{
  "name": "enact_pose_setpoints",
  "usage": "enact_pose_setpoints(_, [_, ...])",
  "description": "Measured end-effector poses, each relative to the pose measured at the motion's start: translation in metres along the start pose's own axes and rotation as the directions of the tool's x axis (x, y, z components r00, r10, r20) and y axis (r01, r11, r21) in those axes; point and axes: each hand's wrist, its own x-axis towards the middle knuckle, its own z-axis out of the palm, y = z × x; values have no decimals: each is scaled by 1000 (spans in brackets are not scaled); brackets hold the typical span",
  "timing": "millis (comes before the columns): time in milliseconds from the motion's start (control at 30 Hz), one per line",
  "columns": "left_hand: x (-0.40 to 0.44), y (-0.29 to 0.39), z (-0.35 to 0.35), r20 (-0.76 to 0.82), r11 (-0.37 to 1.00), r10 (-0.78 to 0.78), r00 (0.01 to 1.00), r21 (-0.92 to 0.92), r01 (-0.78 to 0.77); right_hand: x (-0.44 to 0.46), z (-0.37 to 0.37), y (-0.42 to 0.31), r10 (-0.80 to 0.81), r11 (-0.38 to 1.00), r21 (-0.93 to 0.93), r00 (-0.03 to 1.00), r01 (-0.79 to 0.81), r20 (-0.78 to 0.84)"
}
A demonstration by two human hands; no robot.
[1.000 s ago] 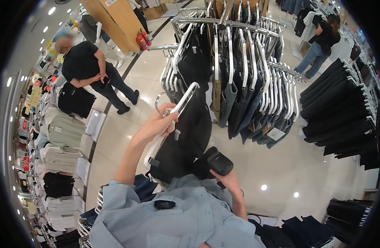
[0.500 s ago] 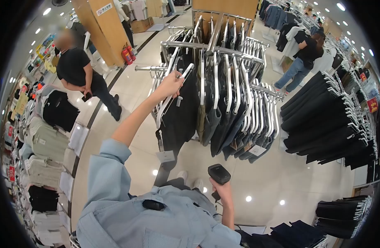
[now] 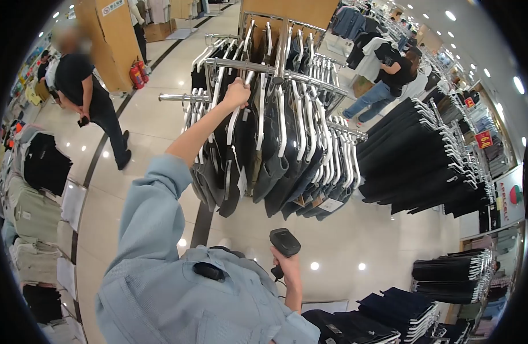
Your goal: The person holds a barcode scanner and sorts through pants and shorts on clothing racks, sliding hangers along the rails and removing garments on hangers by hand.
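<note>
Plainly, the white hanger (image 3: 233, 125) lies at the far reach of the left hand (image 3: 237, 93), straight ahead of the wearer, and well apart from the right hand (image 3: 287, 268). Its long axis slopes: one end shows just past the knuckles, close under the chrome rail (image 3: 311, 82), and the other drops back toward the wearer, with the black garment (image 3: 246, 127) hanging along it among other clothes on the rack. Whether its hook sits over the rail cannot be told, since the fingers cover that part. The left hand is the nearer one by far, its fingers curled around the hanger's upper part, knuckles up. That arm reaches forward and a little to the right, nearly straight, the blue sleeve (image 3: 155, 198) pushed up the forearm. The right hand stays out of that line, low and close to the body with the elbow bent, its fingers wrapped around the grip of a dark handheld device (image 3: 285, 242), whose broad head tops the fist, above the pale floor (image 3: 332, 246) and apart from the rack.
</note>
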Motion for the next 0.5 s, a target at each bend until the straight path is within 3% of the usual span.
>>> enact_pose_setpoints(167, [-10,-10,-1,-8,995,55,998,84,-54,-6,15,12,43,999,21,996,-41,-84])
enact_pose_setpoints(267, [-14,-32,8,-171,855,353,920,458,-243,-13,27,6,55,998,12,994,-54,-90])
enact_pose_setpoints(300, [-24,-22,4,-131,869,255,958,466,-168,-11,32,4,48,999,9,994,-47,-94])
enact_pose_setpoints(333, [-30,-21,0,-23,839,231,973,511,-188,-10,37,5,52,998,25,995,-50,-88])
enact_pose_setpoints(433, [-66,-9,-3,-78,694,541,837,603,-392,-8,49,6,64,997,38,995,-61,-72])
enact_pose_setpoints(500, [-83,29,-26,-99,604,653,751,666,-437,-7,61,4,70,997,49,996,-67,-62])
